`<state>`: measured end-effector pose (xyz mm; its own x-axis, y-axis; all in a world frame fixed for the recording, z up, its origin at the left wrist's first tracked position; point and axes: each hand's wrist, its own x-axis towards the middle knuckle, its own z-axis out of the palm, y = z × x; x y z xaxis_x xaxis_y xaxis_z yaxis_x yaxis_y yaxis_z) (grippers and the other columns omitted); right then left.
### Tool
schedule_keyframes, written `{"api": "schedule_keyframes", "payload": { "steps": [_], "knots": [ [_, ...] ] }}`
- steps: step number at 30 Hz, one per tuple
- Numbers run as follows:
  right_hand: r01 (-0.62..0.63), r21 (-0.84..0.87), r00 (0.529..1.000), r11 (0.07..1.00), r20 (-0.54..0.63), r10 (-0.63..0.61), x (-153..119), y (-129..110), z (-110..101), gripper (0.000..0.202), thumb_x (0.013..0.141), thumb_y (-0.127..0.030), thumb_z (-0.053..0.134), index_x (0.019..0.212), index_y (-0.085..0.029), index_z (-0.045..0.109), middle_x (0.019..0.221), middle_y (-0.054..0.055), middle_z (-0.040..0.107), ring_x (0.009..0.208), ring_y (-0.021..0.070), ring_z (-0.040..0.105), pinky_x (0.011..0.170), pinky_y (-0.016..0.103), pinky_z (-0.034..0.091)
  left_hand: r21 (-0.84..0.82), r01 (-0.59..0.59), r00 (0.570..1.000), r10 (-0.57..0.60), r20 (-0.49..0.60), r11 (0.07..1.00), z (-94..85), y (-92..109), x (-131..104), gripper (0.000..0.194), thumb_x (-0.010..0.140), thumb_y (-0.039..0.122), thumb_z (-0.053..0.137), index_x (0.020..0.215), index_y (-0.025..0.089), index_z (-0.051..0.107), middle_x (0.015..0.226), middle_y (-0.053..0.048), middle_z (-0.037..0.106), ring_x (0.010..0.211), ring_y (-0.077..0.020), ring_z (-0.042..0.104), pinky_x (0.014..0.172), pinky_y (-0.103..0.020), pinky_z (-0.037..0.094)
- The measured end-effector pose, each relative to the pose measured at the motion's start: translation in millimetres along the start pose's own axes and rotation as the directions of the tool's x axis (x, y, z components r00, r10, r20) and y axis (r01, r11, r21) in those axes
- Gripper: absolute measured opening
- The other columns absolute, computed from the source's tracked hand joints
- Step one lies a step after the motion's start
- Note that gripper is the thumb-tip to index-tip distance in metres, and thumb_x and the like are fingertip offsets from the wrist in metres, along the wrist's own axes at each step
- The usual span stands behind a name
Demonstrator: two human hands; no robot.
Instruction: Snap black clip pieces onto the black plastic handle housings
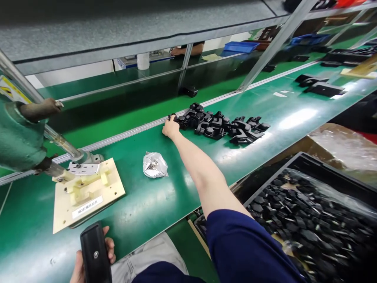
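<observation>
Two hands are at work on the green counter. One, the right hand, is stretched far out with its fingers curled onto a small black part at the near-left end of a single heap of black plastic parts; the pieces in that heap overlap too much to count. The other, the left hand, sits low at the counter's near edge and is wrapped around one oblong black housing with one round metal stud on its face. Between the hands lies one crumpled silver bag of tiny metal bits. One cream fixture plate stands under one green press on the left. One black tray, heaped with uncountable black parts, sits at the right. A second person's hand shows beyond the shelf frame.
</observation>
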<state>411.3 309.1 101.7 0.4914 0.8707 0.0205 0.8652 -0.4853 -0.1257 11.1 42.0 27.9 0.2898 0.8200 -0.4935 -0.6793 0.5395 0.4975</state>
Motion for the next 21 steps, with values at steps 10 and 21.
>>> {"api": "schedule_keyframes", "payload": {
  "steps": [10,21],
  "knots": [
    [0.342,-0.047,0.939,0.938,0.053,-0.34,-81.1,40.8,-6.8,0.047,0.088,-0.022,0.044,0.133,-0.009,0.043,0.136,0.017,0.047,0.111,0.029,0.056,0.091,0.039,0.048,0.01,0.036,0.999,-0.037,0.025,0.999,-1.2,-1.1,-2.4,0.056,0.069,0.065,0.066,0.106,0.024,0.07,0.086,-0.011,0.062,0.067,-0.0196,0.053,0.063,-0.032,0.047],
    [0.614,-0.237,0.784,0.753,0.29,-0.548,-150.7,100.6,-21.3,0.072,0.071,0.001,0.042,0.136,-0.029,0.046,0.146,0.01,0.037,0.109,0.0257,0.06,0.074,0.03,0.052,0.029,0.075,0.993,-0.077,0.09,0.997,-12.1,0.6,-0.1,0.054,0.073,0.062,0.064,0.112,0.025,0.067,0.092,-0.011,0.062,0.073,-0.0203,0.054,0.069,-0.033,0.049]
  ]
}}
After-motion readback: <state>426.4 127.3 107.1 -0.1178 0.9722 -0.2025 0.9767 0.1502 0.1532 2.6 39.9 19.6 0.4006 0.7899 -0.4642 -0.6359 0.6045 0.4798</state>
